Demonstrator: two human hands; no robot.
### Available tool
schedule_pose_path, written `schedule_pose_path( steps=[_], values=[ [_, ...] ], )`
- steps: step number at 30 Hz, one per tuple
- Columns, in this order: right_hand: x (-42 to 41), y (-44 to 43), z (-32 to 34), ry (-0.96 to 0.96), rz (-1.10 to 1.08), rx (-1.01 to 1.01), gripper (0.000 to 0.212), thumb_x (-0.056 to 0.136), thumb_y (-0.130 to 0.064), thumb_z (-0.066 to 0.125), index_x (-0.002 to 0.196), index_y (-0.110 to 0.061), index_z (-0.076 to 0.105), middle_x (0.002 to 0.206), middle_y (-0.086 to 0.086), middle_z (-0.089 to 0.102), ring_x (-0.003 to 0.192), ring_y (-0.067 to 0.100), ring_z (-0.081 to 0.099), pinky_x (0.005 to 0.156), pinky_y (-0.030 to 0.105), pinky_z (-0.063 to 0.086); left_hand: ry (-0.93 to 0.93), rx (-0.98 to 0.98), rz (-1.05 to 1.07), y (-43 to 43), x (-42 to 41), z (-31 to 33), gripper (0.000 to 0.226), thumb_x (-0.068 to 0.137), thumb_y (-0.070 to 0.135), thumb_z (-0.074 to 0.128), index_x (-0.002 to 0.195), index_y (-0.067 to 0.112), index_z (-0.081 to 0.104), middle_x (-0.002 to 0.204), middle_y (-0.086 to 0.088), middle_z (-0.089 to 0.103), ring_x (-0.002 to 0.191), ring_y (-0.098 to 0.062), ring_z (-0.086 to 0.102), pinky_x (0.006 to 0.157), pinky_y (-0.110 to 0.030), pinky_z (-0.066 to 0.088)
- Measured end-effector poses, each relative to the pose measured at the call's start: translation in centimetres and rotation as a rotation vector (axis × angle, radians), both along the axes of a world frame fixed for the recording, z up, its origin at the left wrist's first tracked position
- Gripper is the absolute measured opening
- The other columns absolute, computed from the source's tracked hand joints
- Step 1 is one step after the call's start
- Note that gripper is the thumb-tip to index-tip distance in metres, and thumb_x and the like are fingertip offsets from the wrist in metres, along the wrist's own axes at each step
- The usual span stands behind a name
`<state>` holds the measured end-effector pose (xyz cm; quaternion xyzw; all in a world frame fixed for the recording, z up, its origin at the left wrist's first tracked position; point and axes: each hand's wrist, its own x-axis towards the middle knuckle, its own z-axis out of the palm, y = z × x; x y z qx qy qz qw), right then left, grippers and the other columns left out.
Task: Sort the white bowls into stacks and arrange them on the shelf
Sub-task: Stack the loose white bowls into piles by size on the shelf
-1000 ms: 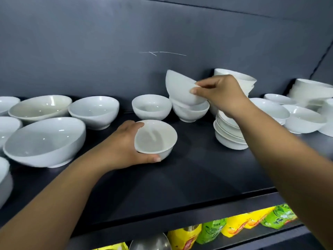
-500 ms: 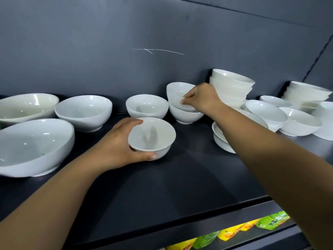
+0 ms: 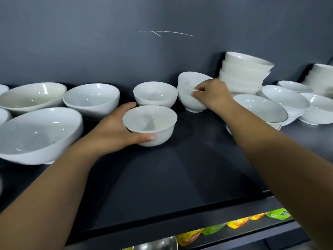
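On my feed, my left hand (image 3: 115, 134) grips a small white bowl (image 3: 150, 123) near the middle of the dark shelf (image 3: 180, 177). The thumb lies across the bowl's near side and the fingers curl round its far side. The bowl stands upright with its base at the shelf surface, though I cannot tell whether it rests its full weight there.

My right hand (image 3: 212, 95) reaches further back, its fingers curled and pinching the rim of a tilted bowl (image 3: 191, 81). That bowl sits slanted inside a second bowl (image 3: 191, 104), which stands on the shelf close to the back wall (image 3: 108, 42). Just left of this pair, and directly behind the bowl in my left hand, another small bowl (image 3: 155, 94) stands alone.

To the right of my right hand a tall stack (image 3: 243, 74) of deeper bowls rises against the wall. In front of it, partly hidden by my forearm, lie wide shallow bowls (image 3: 259, 109), with more of them (image 3: 284, 96) beyond. A further stack (image 3: 320, 76) stands at the far right edge.

On the left side sit three large bowls: one near (image 3: 37, 134), one behind it (image 3: 91, 100) and one further left (image 3: 32, 96).

A pale scratch (image 3: 165, 33) marks the wall. Coloured packets (image 3: 212, 230) show below the shelf.
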<state>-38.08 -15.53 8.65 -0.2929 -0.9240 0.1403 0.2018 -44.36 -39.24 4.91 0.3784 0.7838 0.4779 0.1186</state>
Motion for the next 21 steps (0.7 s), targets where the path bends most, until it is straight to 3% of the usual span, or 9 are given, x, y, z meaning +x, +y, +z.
schedule_pose_path(
  steps=[2,4,7,10,12,13,16,21],
  values=[
    [0.4,-1.1,-0.4,0.019,0.012,0.151,0.038,0.093,-0.034,0.047,0.122,-0.011,0.057,0.135,0.006,0.051,0.129,0.022,0.04,0.11,0.037,0.02,-0.144,0.034,0.057,-0.2,-0.6,-0.4,0.093,0.047,0.044,0.085,0.128,0.04,0.04,0.102,0.032,0.049,0.092,0.017,0.049,0.072,-0.006,0.039],
    [1.2,-3.3,-0.9,0.241,0.164,0.14,0.041,0.094,-0.031,0.047,0.128,-0.008,0.052,0.142,0.006,0.043,0.135,0.016,0.033,0.112,0.028,0.013,-0.268,0.093,0.079,-0.2,-0.8,-0.5,0.109,0.035,0.05,0.078,0.134,0.033,0.037,0.108,0.021,0.053,0.099,0.006,0.053,0.08,-0.014,0.041],
    [2.7,-6.9,-2.2,0.479,0.402,-0.335,0.038,0.09,-0.026,0.056,0.124,-0.01,0.054,0.135,0.0,0.048,0.122,0.003,0.039,0.1,0.007,0.023,-0.454,0.235,0.093,0.1,-0.4,-0.3,0.105,0.042,0.026,0.085,0.136,0.022,0.038,0.108,0.008,0.055,0.096,-0.001,0.057,0.087,-0.021,0.046],
    [2.7,-8.2,-3.9,0.395,0.455,-0.741,0.053,0.083,-0.037,0.062,0.13,-0.019,0.046,0.13,-0.008,0.045,0.115,0.002,0.042,0.098,0.017,0.032,-0.616,0.344,0.056,0.1,0.1,-0.2,0.084,0.06,0.041,0.079,0.13,0.01,0.046,0.118,-0.005,0.06,0.097,-0.013,0.063,0.08,-0.025,0.055],
    [2.5,-8.4,-4.3,0.333,0.427,-1.0,0.071,0.071,-0.054,0.067,0.129,-0.02,0.045,0.131,-0.005,0.05,0.117,0.007,0.048,0.102,0.028,0.038,-0.679,0.369,-0.006,0.2,0.7,-0.1,0.066,0.073,0.049,0.061,0.126,0.01,0.053,0.123,-0.006,0.062,0.112,-0.017,0.059,0.094,-0.034,0.05],
    [2.4,-8.4,-4.4,0.306,0.448,-1.136,0.071,0.067,-0.058,0.067,0.126,-0.022,0.049,0.126,-0.005,0.056,0.116,0.01,0.052,0.101,0.033,0.042,-0.708,0.385,-0.009,0.3,1.0,-0.1,0.06,0.077,0.05,0.058,0.125,0.013,0.055,0.123,-0.004,0.063,0.114,-0.017,0.058,0.099,-0.037,0.046],
    [2.8,-8.7,-4.5,0.228,0.51,-1.409,0.025,0.083,-0.049,0.05,0.099,-0.032,0.057,0.1,-0.012,0.066,0.097,0.007,0.061,0.088,0.03,0.05,-0.704,0.392,0.026,0.7,1.5,0.0,0.056,0.071,0.055,0.055,0.115,0.02,0.061,0.114,0.0,0.068,0.109,-0.014,0.062,0.096,-0.036,0.046],
    [3.2,-8.4,-4.1,0.256,0.469,-1.527,0.018,0.088,-0.042,0.048,0.096,-0.028,0.056,0.099,-0.006,0.064,0.094,0.011,0.06,0.088,0.032,0.05,-0.583,0.373,-0.019,1.1,2.0,-0.2,0.046,0.073,0.057,0.05,0.099,0.021,0.065,0.101,0.005,0.072,0.099,-0.008,0.066,0.081,-0.026,0.051]
  ],
)
